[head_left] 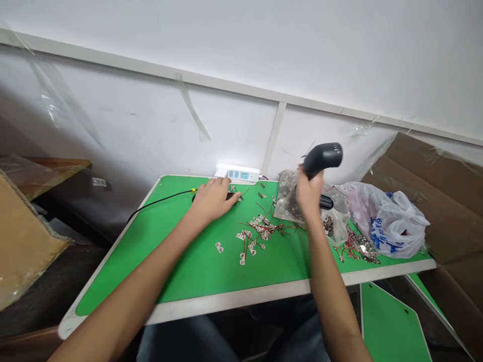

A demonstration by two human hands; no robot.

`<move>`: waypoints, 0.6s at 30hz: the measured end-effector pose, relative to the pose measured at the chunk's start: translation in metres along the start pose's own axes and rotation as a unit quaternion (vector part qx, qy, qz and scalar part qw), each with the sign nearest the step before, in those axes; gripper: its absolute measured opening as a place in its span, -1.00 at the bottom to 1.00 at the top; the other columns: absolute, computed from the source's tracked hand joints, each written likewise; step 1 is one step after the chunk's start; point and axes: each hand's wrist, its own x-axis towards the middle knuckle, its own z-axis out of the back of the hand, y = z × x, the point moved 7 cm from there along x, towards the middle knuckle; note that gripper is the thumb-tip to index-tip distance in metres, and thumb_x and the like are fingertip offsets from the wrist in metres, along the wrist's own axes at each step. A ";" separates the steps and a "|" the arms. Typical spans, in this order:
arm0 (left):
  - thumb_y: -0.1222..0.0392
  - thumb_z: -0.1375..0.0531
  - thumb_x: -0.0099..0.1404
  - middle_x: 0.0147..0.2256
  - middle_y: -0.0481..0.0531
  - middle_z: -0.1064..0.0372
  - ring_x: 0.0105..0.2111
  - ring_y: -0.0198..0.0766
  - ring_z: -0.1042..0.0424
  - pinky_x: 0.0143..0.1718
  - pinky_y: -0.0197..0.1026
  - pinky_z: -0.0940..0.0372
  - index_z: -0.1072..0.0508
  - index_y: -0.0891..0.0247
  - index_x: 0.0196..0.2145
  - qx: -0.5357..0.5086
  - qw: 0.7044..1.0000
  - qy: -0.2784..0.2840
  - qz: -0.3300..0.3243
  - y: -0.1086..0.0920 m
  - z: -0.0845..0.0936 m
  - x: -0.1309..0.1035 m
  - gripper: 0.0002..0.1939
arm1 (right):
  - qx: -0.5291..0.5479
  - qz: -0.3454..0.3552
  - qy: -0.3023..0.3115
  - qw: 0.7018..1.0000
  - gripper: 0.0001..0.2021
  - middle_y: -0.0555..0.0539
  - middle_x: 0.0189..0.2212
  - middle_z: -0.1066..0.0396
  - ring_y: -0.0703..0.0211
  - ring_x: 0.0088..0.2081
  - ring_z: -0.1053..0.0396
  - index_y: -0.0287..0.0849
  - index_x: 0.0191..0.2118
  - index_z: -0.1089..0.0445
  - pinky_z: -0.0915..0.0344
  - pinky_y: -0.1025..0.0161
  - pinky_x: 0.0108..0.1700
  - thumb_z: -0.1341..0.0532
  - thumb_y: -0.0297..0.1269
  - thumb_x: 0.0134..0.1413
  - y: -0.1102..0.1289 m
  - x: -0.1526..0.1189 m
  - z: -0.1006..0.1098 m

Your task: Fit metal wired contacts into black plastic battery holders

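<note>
My right hand [309, 193] is raised above the green table [181, 261] and grips a dark grey handheld tool with a rounded head [323, 157]. My left hand [213, 198] lies flat on the far part of the table, over a small black object [230, 196] at the end of a black cable [162, 200]. Between my hands, several small white parts with brown wires [256, 232] lie scattered on the green surface.
A white power strip [237, 174] sits against the wall at the table's back edge. Clear bags of metal parts [332, 221] and a white plastic bag [388, 221] crowd the right side. Cardboard [437, 191] leans at right; another green panel [388, 327] stands below.
</note>
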 end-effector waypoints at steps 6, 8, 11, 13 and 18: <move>-0.31 -0.13 0.42 0.22 0.43 -0.38 0.22 0.33 -0.31 0.16 0.25 -0.26 -0.33 0.33 0.28 0.032 0.999 -0.017 0.033 0.005 0.006 -0.001 -0.26 | -0.254 0.062 -0.129 0.957 -0.43 -0.30 0.05 -0.39 -0.20 0.16 -0.34 -0.23 0.08 -0.35 -0.23 -0.18 0.27 -0.10 -0.49 -0.17 -0.034 0.038 0.103; -0.38 -0.08 0.41 0.22 0.47 -0.37 0.18 0.37 -0.35 0.15 0.30 -0.25 -0.29 0.35 0.30 0.034 0.997 0.001 0.068 0.012 0.003 0.000 -0.20 | -0.275 -0.008 -0.139 0.951 -0.47 -0.29 0.02 -0.39 -0.19 0.12 -0.34 -0.22 0.06 -0.36 -0.25 -0.18 0.24 -0.10 -0.48 -0.14 -0.058 0.037 0.116; -0.42 0.00 0.42 0.17 0.51 -0.40 0.12 0.41 -0.41 0.11 0.35 -0.27 -0.31 0.38 0.28 0.043 0.994 0.033 0.095 0.019 -0.005 0.001 -0.17 | -0.300 -0.079 -0.114 0.944 -0.51 -0.31 0.01 -0.35 -0.22 0.11 -0.30 -0.22 0.05 -0.37 -0.22 -0.19 0.25 -0.15 -0.41 -0.09 -0.081 0.033 0.113; -0.44 0.02 0.42 0.13 0.51 -0.43 0.09 0.41 -0.44 0.10 0.35 -0.27 -0.32 0.38 0.26 0.047 0.993 0.049 0.096 0.021 -0.010 0.001 -0.16 | -0.319 -0.105 -0.076 0.939 -0.50 -0.35 0.04 -0.30 -0.25 0.14 -0.25 -0.24 0.08 -0.38 -0.18 -0.19 0.27 -0.18 -0.36 -0.07 -0.090 0.030 0.104; -0.53 0.02 0.37 0.11 0.51 -0.45 0.08 0.40 -0.44 0.08 0.32 -0.29 -0.32 0.38 0.29 0.045 0.993 0.064 0.093 0.022 -0.013 0.000 -0.06 | -0.377 -0.177 0.062 0.907 -0.52 -0.39 0.06 -0.29 -0.32 0.18 -0.20 -0.27 0.10 -0.41 -0.14 -0.20 0.28 -0.14 -0.30 0.03 -0.108 0.022 0.085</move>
